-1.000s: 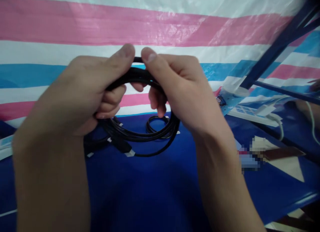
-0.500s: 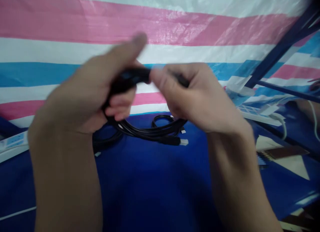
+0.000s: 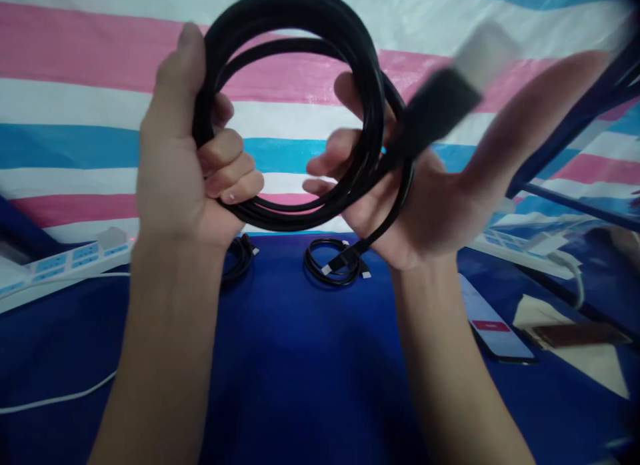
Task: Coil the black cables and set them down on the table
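A coiled black cable (image 3: 300, 8) is held up in front of me as a wide ring of several turns. My left hand (image 3: 173, 138) is closed around the ring's left side, its thumb pointing up. At the right side, my right hand (image 3: 443, 205) has its thumb stretched out and its fingers apart, partly hidden behind the turns. A black plug (image 3: 435, 111) with a pale tip, blurred, sticks up to the right over that palm. The other plug (image 3: 345, 259), also pale-tipped, hangs below the ring on a loose length of cable.
On the blue table (image 3: 300, 385) lie a small coiled cable (image 3: 309, 268) and another black coil (image 3: 239, 265) partly behind my left wrist. Power strips (image 3: 83, 255) stand left and right. A phone (image 3: 500, 338) and a brown object (image 3: 580, 334) on pale paper lie at right.
The cable has been raised and now faces me as an open ring. My right hand has gone from a closed grip to spread fingers; my left hand still holds on.
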A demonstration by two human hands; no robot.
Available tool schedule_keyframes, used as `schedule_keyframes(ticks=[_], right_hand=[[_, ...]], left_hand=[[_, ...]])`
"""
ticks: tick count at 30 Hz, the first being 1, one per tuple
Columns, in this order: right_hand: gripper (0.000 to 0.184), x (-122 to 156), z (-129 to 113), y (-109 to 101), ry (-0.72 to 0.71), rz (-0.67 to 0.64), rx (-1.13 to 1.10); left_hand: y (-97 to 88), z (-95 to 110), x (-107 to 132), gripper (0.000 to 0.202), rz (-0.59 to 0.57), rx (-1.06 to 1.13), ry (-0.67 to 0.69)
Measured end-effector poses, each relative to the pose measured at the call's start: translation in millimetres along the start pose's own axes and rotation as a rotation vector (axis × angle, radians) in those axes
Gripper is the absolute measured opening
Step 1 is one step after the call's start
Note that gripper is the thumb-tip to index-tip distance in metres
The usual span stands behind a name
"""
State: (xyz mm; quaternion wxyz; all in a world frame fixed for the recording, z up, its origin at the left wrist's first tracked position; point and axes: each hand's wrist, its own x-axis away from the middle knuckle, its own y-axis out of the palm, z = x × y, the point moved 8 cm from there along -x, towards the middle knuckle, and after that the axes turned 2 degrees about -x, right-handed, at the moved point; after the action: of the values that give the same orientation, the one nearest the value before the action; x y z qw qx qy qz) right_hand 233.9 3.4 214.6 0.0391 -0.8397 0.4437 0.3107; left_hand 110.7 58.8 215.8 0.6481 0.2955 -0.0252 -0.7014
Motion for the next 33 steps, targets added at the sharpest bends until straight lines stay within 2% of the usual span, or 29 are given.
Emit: schedule_keyframes(ticks=[1, 2, 4, 6, 8, 10, 12, 13, 14, 16, 19, 21, 23, 26, 29, 33], right_hand=[[0.050, -2.8, 1.7, 2.2, -0.047, 0.014, -0.063], [0.046, -5.5, 4.1, 0.4, -0.092, 0.087, -0.071], [0.033, -7.3, 9.3, -8.7, -0.153, 0.298, 0.003], [0.020, -3.6, 12.9, -22.3, -0.123, 0.490, 0.088], [0.011, 3.4, 11.1, -36.8, -0.018, 0.559, 0.178], [0.015, 12.6, 4.4, -50.1, 0.133, 0.502, 0.347], [0.020, 24.5, -2.4, -63.5, 0.266, 0.428, 0.456], [0.019, 30.2, -2.1, -69.3, 0.358, 0.383, 0.536], [0.019, 34.2, -3.8, -75.8, 0.396, 0.374, 0.600], [0.023, 36.5, -5.6, -89.0, 0.405, 0.402, 0.754], [0.042, 33.4, 6.6, -111.1, 0.377, 0.471, 0.950], [0.045, 35.2, 31.1, -129.9, 0.436, 0.457, 1.002], [0.032, 43.6, 60.6, -151.9, 0.516, 0.416, 1.012], [0.032, 66.2, 98.9, -187.4, 0.635, 0.415, 1.019], [0.034, 85.3, 122.5, -214.3, 0.711, 0.460, 1.067], [0.036, 92.0, 132.8, -229.9, 0.699, 0.504, 1.196]], left_hand=[[-2.1, -3.5, -1.0, 0.043, 0.053, 0.062, 0.010], [-3.5, -8.5, -1.3, 0.042, 0.110, 0.123, 0.010], [0.0, -22.1, -0.3, 0.041, 0.169, 0.202, -0.032], [9.2, -33.1, 2.2, 0.038, 0.149, 0.209, -0.086], [21.5, -37.9, 5.4, 0.033, 0.044, 0.158, -0.117], [35.7, -40.6, 9.6, 0.023, -0.137, 0.045, -0.144], [51.1, -49.8, 17.2, 0.011, -0.379, -0.094, -0.224], [56.2, -55.9, 20.9, 0.010, -0.473, -0.140, -0.265], [58.0, -62.9, 22.5, 0.012, -0.517, -0.154, -0.307], [55.2, -81.3, 19.5, 0.011, -0.494, -0.142, -0.385], [41.9, -123.5, 8.1, 0.014, -0.359, -0.178, -0.478], [32.0, -158.7, 3.0, 0.020, -0.308, -0.269, -0.522], [21.4, -193.5, 1.9, 0.031, -0.274, -0.384, -0.545], [8.2, -232.5, 6.7, 0.039, -0.245, -0.568, -0.490], [1.9, -251.2, 14.4, 0.040, -0.248, -0.740, -0.363], [2.5, -256.7, 16.5, 0.041, -0.316, -0.865, -0.219]])
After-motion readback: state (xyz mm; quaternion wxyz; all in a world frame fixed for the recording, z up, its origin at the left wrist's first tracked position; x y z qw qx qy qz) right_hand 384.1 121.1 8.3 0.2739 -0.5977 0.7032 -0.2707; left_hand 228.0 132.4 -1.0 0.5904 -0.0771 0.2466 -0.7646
